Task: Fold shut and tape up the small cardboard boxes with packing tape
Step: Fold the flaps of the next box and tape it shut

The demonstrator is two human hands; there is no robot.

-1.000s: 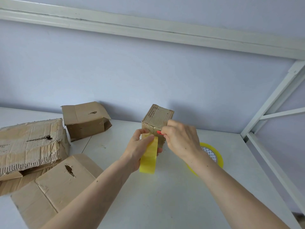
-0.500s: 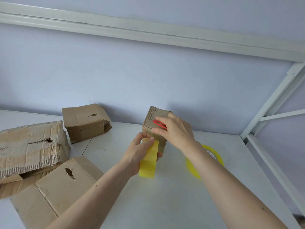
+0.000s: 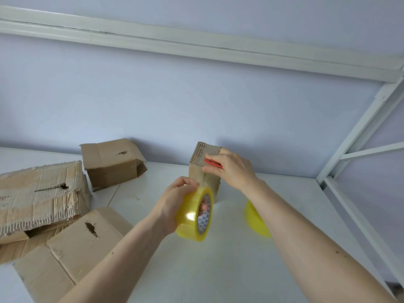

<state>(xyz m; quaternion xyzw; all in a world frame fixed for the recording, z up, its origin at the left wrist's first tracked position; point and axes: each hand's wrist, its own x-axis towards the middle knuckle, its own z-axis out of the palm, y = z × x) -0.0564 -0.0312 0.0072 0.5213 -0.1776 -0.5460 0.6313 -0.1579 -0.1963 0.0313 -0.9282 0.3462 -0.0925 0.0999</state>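
While my left hand (image 3: pixel 175 206) grips the tape roll (image 3: pixel 195 215) nearest me, my right hand (image 3: pixel 231 169), pinching a red cutter (image 3: pixel 213 163), steadies the small box (image 3: pixel 204 171) upright mid-desk; best cut close to the cardboard. Spare roll (image 3: pixel 254 219) right; three worn boxes (image 3: pixel 111 162) crowd left.

Both forearms are bare to the frame's lower edge, with no sleeves in view; left hand (image 3: pixel 175 202) and right hand (image 3: pixel 234 169) wear no gloves, rings or watch.
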